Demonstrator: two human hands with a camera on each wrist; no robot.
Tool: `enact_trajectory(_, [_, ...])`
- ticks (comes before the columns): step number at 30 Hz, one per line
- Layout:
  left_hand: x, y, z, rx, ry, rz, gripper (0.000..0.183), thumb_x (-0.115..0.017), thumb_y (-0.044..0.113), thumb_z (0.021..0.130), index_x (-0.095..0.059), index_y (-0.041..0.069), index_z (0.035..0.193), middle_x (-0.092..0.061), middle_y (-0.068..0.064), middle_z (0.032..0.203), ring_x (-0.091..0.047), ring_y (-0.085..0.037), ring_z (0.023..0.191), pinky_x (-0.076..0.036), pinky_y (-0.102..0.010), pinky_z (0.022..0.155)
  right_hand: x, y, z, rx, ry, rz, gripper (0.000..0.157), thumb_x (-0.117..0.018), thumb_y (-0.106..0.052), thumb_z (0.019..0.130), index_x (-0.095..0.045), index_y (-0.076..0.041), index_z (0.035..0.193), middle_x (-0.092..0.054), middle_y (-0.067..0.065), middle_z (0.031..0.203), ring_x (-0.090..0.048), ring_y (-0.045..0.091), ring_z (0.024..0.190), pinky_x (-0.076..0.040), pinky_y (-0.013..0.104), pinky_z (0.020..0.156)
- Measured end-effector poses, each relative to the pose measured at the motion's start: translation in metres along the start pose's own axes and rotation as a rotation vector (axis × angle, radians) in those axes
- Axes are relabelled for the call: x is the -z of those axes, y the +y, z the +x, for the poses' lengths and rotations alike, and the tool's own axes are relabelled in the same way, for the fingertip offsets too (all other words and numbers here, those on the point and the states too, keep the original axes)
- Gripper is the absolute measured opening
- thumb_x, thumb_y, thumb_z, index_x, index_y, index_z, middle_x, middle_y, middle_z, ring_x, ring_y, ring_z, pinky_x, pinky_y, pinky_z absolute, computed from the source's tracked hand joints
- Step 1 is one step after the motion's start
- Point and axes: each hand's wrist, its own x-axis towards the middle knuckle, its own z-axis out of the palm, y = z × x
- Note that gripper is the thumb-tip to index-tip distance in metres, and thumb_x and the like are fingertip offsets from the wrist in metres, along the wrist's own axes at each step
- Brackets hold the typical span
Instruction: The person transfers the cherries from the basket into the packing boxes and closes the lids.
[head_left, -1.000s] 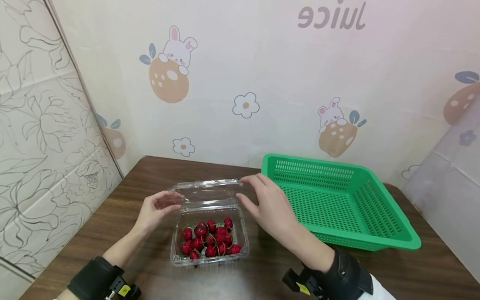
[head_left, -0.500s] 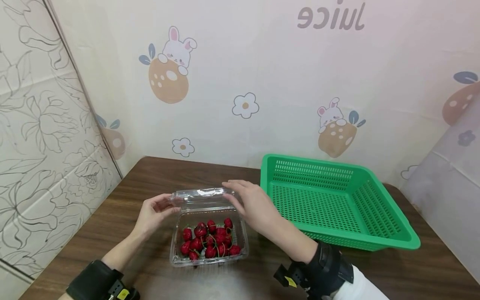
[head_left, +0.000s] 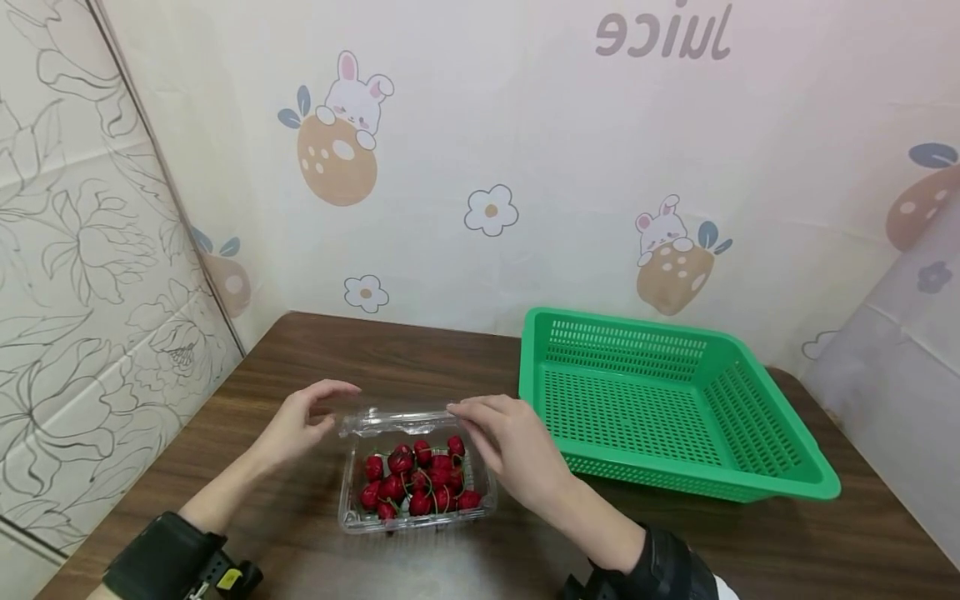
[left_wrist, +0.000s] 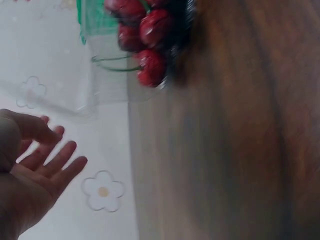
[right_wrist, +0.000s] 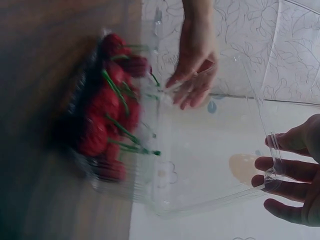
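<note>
Red cherries with green stems fill a clear plastic clamshell box on the table. Its hinged lid stands raised at the back edge, seen nearly edge-on from the head. My right hand pinches the lid's right corner; the right wrist view shows the thumb on one side of the lid edge and fingers on the other. Left of the lid, my left hand hovers with loosely bent fingers and holds nothing. In the left wrist view, those fingers spread apart from the lid.
A green perforated plastic basket stands at the right, close beyond my right hand. The dark wood table meets a patterned wall covering at the back, and another patterned panel lies along the left.
The lid has swung down toward me, with my right hand moving down along with it. My left hand has come off the lid's left corner and drawn back leftward.
</note>
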Motion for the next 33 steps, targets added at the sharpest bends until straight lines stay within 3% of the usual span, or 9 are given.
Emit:
enact_trajectory(4, [0.004,0.011,0.005,-0.052,0.063,0.131,0.03,-0.056,-0.013,0.078,-0.059,-0.002,0.106,-0.058,-0.014,0.104,-0.055,-0.029,0.095,-0.045,-0.043,0.076,-0.005,-0.002,-0.012,0.051,0.046,0.015,0.02,-0.066,-0.009,0.079,-0.068,-0.013,0.099,-0.064,-0.003,0.095,-0.057,0.008,0.088,-0.043,0.033,0.076])
enact_trajectory(6, [0.003,0.02,0.007,-0.08,0.061,0.171,0.027,-0.059,-0.004,0.081,-0.058,-0.002,0.108,-0.058,-0.014,0.106,-0.055,-0.028,0.097,-0.043,-0.043,0.08,-0.007,-0.002,-0.018,0.066,0.053,0.018,0.019,-0.066,-0.01,0.079,-0.067,-0.012,0.098,-0.064,-0.004,0.095,-0.057,0.008,0.089,-0.042,0.033,0.077])
enact_trajectory(8, [0.0,0.029,0.008,-0.086,0.001,0.198,0.032,-0.059,0.009,0.085,-0.055,0.0,0.115,-0.053,-0.015,0.115,-0.05,-0.029,0.105,-0.039,-0.045,0.086,-0.009,-0.003,-0.023,0.073,0.052,0.017,0.019,-0.066,-0.01,0.078,-0.067,-0.012,0.097,-0.064,-0.003,0.095,-0.056,0.008,0.091,-0.042,0.034,0.078])
enact_trajectory(12, [-0.009,0.046,0.004,-0.046,-0.211,0.208,0.056,-0.054,0.035,0.087,-0.04,0.006,0.132,-0.034,-0.011,0.136,-0.03,-0.03,0.124,-0.028,-0.049,0.095,-0.01,-0.004,-0.032,0.059,0.027,-0.004,0.019,-0.067,-0.012,0.078,-0.067,-0.013,0.096,-0.063,-0.004,0.097,-0.055,0.008,0.092,-0.041,0.034,0.078])
enact_trajectory(15, [-0.017,0.055,0.0,-0.033,-0.319,0.214,0.064,-0.052,0.044,0.085,-0.034,0.01,0.136,-0.025,-0.007,0.142,-0.018,-0.028,0.13,-0.023,-0.049,0.097,-0.012,-0.004,-0.038,0.058,0.007,-0.01,0.019,-0.069,-0.014,0.076,-0.067,-0.013,0.095,-0.062,-0.003,0.097,-0.055,0.009,0.092,-0.041,0.036,0.078])
enact_trajectory(18, [-0.025,0.061,-0.003,-0.063,-0.373,0.234,0.064,-0.053,0.044,0.085,-0.034,0.011,0.137,-0.023,-0.006,0.143,-0.014,-0.027,0.131,-0.02,-0.05,0.098,-0.014,-0.004,-0.044,0.063,-0.006,-0.007,0.019,-0.07,-0.014,0.075,-0.067,-0.012,0.094,-0.062,-0.002,0.098,-0.054,0.01,0.093,-0.041,0.036,0.078])
enact_trajectory(24, [-0.037,0.065,-0.008,-0.135,-0.419,0.295,0.067,-0.048,0.051,0.084,-0.035,0.012,0.137,-0.025,-0.007,0.142,-0.017,-0.027,0.13,-0.016,-0.054,0.098,-0.02,-0.004,-0.053,0.05,-0.047,-0.02,0.02,-0.071,-0.014,0.074,-0.067,-0.014,0.094,-0.061,-0.002,0.098,-0.053,0.009,0.094,-0.042,0.035,0.077])
enact_trajectory(33, [-0.046,0.061,-0.015,-0.204,-0.412,0.343,0.064,-0.052,0.049,0.083,-0.039,0.013,0.135,-0.03,-0.007,0.14,-0.022,-0.028,0.129,-0.019,-0.05,0.099,-0.022,-0.002,-0.061,0.023,-0.125,-0.045,0.02,-0.07,-0.017,0.076,-0.067,-0.014,0.095,-0.06,-0.002,0.103,-0.052,0.009,0.095,-0.042,0.033,0.076])
